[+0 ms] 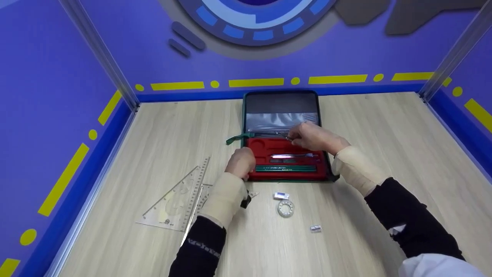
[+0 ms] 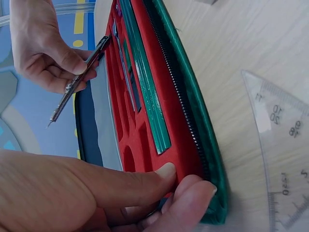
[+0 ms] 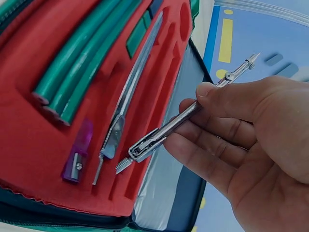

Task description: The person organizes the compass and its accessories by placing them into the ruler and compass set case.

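A zippered green case (image 1: pixel 245 111) lies unfolded, with a red moulded tray (image 1: pixel 265 177) in its near half. My right hand (image 1: pixel 313 136) pinches a silver drawing compass (image 3: pixel 181 118) between thumb and fingers, tilted just over the tray's far slots. My left hand (image 1: pixel 242 161) grips the tray's near left corner, its thumb on the red edge and its fingers curled at the side. Seated in the tray are green pencils (image 3: pixel 79 65), a second slim metal drawing instrument (image 3: pixel 133 87), a purple sharpener (image 3: pixel 75 162) and a small green block (image 3: pixel 137 37).
Clear set squares (image 1: pixel 169 215) lie left of my left forearm. In front of the case are a blue-and-white eraser (image 1: pixel 281 196), a round tape roll (image 1: pixel 285 208) and a small whitish piece (image 1: pixel 315 229). A green strap (image 1: pixel 234 139) sticks out leftward. Blue walls border the table.
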Tool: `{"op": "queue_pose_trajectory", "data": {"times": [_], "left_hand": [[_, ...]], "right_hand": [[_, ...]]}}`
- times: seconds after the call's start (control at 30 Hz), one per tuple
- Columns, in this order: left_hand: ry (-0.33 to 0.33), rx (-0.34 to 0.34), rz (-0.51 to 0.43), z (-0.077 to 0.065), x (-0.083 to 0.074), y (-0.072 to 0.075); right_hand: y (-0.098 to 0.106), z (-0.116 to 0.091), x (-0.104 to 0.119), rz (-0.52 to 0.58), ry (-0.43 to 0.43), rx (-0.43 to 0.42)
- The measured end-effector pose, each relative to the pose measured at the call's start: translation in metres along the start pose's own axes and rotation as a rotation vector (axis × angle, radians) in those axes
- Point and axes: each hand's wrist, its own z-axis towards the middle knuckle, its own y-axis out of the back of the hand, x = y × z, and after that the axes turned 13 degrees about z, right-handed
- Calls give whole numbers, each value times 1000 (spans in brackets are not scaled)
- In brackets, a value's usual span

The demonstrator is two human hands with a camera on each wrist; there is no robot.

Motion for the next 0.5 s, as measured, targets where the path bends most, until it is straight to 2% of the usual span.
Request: {"op": "queue_pose_trajectory", "data": {"times": [0.13,0.37,0.5], "left_hand": [[12,15,18,2,-1,1],[18,22,6,1,-1,1],[14,27,-4,0,-2,1]], "right_hand": [[-2,1,-4,-28,15,-4],[-5,1,-5,-84,-40,-3],[-7,3,-4,-107,-38,-6]]}}
